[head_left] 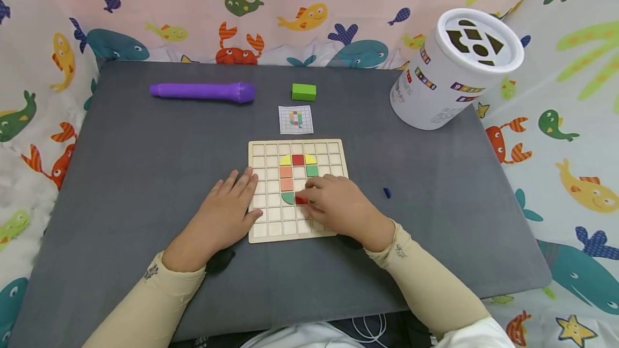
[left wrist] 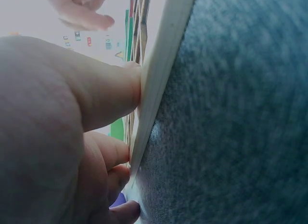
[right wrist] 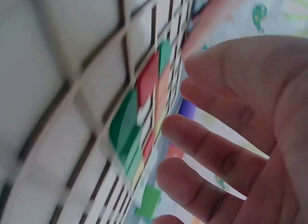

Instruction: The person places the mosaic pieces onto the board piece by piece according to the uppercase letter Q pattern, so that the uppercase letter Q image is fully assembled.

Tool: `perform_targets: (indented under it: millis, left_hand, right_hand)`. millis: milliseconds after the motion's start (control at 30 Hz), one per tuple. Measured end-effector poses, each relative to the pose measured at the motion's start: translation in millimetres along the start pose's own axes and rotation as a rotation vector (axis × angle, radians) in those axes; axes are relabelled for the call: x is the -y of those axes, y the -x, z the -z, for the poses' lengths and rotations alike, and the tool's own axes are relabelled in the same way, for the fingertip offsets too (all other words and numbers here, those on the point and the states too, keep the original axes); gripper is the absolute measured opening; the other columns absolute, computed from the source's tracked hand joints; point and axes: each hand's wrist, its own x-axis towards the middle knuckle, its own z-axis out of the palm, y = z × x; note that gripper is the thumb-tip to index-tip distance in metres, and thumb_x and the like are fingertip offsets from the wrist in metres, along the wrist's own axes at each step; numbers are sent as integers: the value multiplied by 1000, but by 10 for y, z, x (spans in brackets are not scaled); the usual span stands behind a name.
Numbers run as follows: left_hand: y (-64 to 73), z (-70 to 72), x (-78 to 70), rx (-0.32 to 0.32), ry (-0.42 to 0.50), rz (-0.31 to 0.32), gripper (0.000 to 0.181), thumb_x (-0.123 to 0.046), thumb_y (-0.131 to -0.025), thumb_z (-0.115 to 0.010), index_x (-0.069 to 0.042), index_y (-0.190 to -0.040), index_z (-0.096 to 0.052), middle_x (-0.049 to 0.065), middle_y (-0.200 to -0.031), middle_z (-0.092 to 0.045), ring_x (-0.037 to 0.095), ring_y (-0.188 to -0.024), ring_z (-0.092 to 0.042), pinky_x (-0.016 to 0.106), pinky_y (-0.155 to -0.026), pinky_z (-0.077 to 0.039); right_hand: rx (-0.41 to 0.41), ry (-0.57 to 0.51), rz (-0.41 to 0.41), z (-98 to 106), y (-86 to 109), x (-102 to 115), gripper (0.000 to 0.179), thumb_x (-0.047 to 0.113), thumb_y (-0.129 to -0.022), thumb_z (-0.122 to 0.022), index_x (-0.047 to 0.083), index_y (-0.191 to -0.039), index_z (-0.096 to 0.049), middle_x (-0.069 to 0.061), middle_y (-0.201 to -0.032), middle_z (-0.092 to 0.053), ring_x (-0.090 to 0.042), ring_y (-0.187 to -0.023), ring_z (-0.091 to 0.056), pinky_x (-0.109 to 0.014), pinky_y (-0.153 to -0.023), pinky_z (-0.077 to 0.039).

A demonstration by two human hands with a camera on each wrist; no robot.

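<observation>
A wooden grid board [head_left: 263,230] lies on the grey table, with a ring of coloured tiles in its cells. My left hand [head_left: 224,214] rests flat along the board's left edge; in the left wrist view its thumb [left wrist: 118,89] presses the rim. Over the lower right of the ring hovers my right hand [head_left: 343,205], its fingers loosely bent beside a red tile [head_left: 301,199]. In the right wrist view those fingers [right wrist: 192,137] hold nothing, and green tiles [right wrist: 126,123] sit in the grid. Left of the red tile is a rounded green tile [head_left: 288,197]. Orange tiles [head_left: 286,178] line the ring's left side.
Behind the board lie a small pattern card [head_left: 296,120], a green block [head_left: 303,92] and a purple microphone-shaped stick [head_left: 200,91]. A white tub [head_left: 435,79] with a shape-cut lid stands at back right. To the board's right is a small blue piece [head_left: 387,193].
</observation>
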Motion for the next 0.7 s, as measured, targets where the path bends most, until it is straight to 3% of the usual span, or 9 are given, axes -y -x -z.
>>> perform_targets:
  millis: [433, 567, 700]
  left_hand:
    - [2, 19, -28, 16, 3, 4, 78, -38, -109, -61, 3, -167, -28, 19, -175, -20, 45, -160, -18, 63, -126, -18]
    - [3, 15, -27, 15, 6, 5, 78, -38, -109, -61, 3, -167, -28, 18, -175, -20, 45, -160, -18, 63, -126, -18]
    - [-3, -4, -17, 8, 6, 5, 79, -38, -109, -61, 2, -168, -27, 18, -175, -19, 45, -160, -17, 63, -126, -18]
  right_hand:
    - [-171, 87, -409, 163, 766, -601, 23, 17, -96, -78, 10, -118, -83, -10, -116, -76, -34, -98, -69, -51, -75, -58]
    - [-131, 75, -522, 185, 936, -694, 28, 12, -96, -73, 8, -123, -81, -12, -120, -74, -36, -102, -68, -55, -75, -57]
    - [-53, 51, -584, 198, 1036, -729, 36, 8, -94, -67, 9, -128, -78, -13, -126, -72, -39, -107, -67, -57, -77, -56]
